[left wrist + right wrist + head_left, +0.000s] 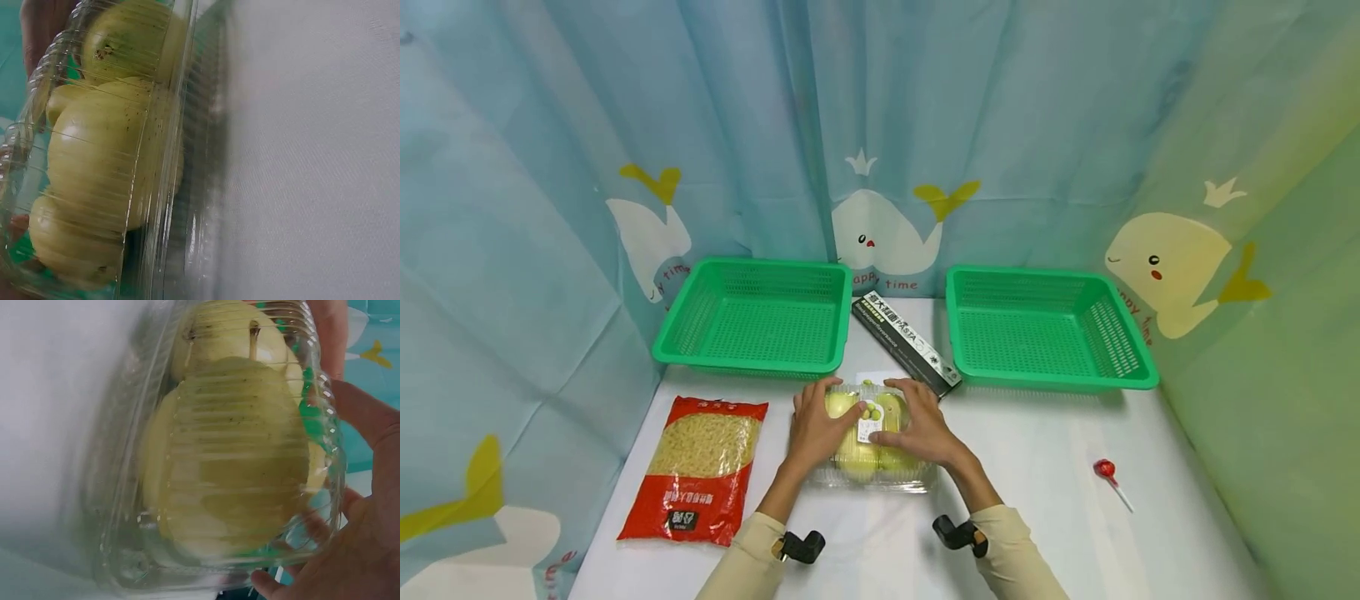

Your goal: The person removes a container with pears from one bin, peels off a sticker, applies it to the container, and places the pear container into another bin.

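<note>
Both hands grip a clear plastic clamshell box (883,479) in the middle of the white table. Inside are several pale yellow-green pears (237,444), one with its stem showing in the right wrist view. My left hand (815,427) holds the box's left side, thumb over the lid. On the right side, my right hand (923,425) curls its fingers over the far edge while its thumb lies on the lid near a small label (870,423). In the left wrist view most of the left hand is hidden behind the box.
Two green plastic baskets (752,367) (1052,379) stand at the back. Between them a black pasta box (906,343) lies slantwise. A red bag of pasta (696,471) lies at the left; a red lollipop (1107,471) lies at the right. Patterned curtains (895,100) surround the table.
</note>
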